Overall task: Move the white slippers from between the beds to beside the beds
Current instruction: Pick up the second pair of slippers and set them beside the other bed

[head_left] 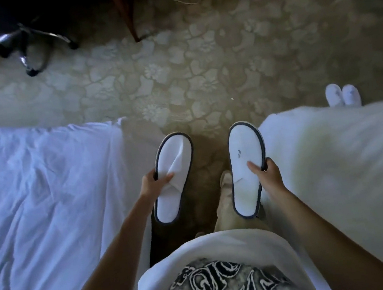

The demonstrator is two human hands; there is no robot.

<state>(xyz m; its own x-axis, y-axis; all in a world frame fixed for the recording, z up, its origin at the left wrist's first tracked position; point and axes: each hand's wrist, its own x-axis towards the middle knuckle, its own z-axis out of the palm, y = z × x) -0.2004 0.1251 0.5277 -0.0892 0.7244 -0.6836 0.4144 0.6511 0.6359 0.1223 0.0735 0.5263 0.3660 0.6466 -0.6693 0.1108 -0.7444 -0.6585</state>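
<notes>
Each hand, left (152, 183) and right (268, 173), pinches one white dark-edged terry slipper (173, 172) (245, 164) by its side rim, seemingly thinly, so either could slip onto the patterned carpet (175, 77) between the beds

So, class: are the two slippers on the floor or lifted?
Lifted: the left hand holds one slipper, the right hand the other slipper, above the carpet.

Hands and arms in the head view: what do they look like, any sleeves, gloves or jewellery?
Both arms are bare from the frame's lower edge to the wrist, with no sleeves showing. The left hand and right hand wear no gloves, and no rings, watch or bracelets are visible. Between the arms hangs a white T-shirt with a dark, black-and-white lettered print.
</notes>
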